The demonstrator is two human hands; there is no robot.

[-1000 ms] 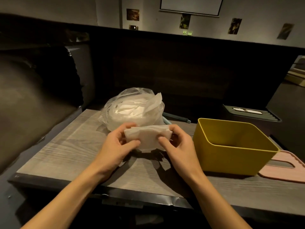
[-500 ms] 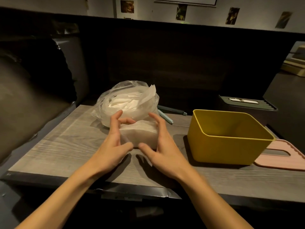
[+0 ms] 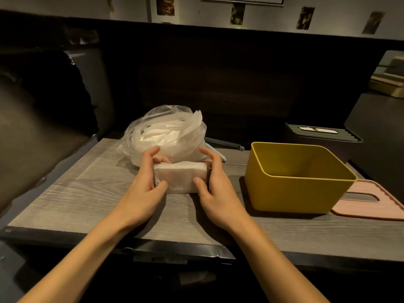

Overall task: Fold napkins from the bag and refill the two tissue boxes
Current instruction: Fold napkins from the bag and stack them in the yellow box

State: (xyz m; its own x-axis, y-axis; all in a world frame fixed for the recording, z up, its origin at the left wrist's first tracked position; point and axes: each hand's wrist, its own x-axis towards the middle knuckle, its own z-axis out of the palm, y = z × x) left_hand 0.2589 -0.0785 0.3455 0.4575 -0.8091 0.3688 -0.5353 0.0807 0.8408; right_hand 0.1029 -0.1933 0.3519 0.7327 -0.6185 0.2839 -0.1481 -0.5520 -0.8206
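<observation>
A folded stack of white napkins (image 3: 181,179) stands on the wooden table (image 3: 87,193), just in front of a clear plastic bag (image 3: 168,136) full of loose napkins. My left hand (image 3: 144,189) grips the stack's left end, thumb in front and fingers behind. At the right end my right hand (image 3: 214,189) holds it the same way. An empty yellow tissue box (image 3: 299,178) stands to the right, open at the top. Its pink slotted lid (image 3: 371,204) lies flat beside it. A dark second tissue box (image 3: 323,136) with its lid on sits behind.
A blue pen-like object (image 3: 225,144) lies behind the bag. A dark partition wall rises behind the table. A dark padded seat (image 3: 32,127) runs along the left. The table's front edge has a dark metal trim (image 3: 175,248).
The napkin stack was held up in both hands, then came down onto the table. My hands now clasp its two ends, squaring it.
</observation>
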